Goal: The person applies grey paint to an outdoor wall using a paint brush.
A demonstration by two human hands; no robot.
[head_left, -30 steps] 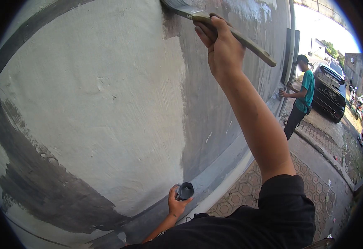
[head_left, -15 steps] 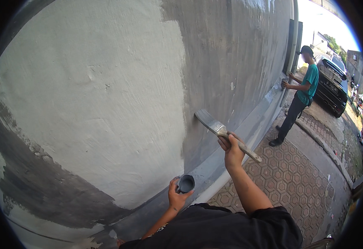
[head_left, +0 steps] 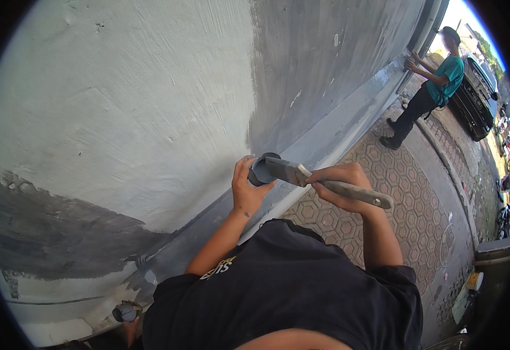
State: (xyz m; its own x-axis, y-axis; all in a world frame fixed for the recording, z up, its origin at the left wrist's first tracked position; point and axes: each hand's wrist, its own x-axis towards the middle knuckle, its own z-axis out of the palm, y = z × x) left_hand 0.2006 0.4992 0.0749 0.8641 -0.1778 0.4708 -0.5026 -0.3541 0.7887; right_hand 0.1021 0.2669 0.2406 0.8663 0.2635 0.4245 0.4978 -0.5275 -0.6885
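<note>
My left hand (head_left: 248, 189) is closed round a small dark cup (head_left: 258, 172) with grey paint inside, held close to the wall. In my right hand (head_left: 348, 185) is a wide paintbrush (head_left: 343, 188) with a pale worn handle. Its bristle end reaches over the cup's rim and into the opening; how deep the tips sit is hidden. The wall (head_left: 167, 87) before me is pale grey on the left, with a darker grey painted area (head_left: 319, 76) to the right and a dark patch (head_left: 50, 233) at lower left.
At the right a co-worker in a teal shirt (head_left: 454, 71) stands with both hands at the wall. A black car (head_left: 475, 99) is parked behind. Hexagonal paving (head_left: 395, 192) runs beside the wall's lower ledge. At lower left, another person's hand (head_left: 131, 328) holds a cup (head_left: 125, 312).
My right hand has brought the brush down from the wall to the cup. My left hand has raised the cup. The view has tilted downward.
</note>
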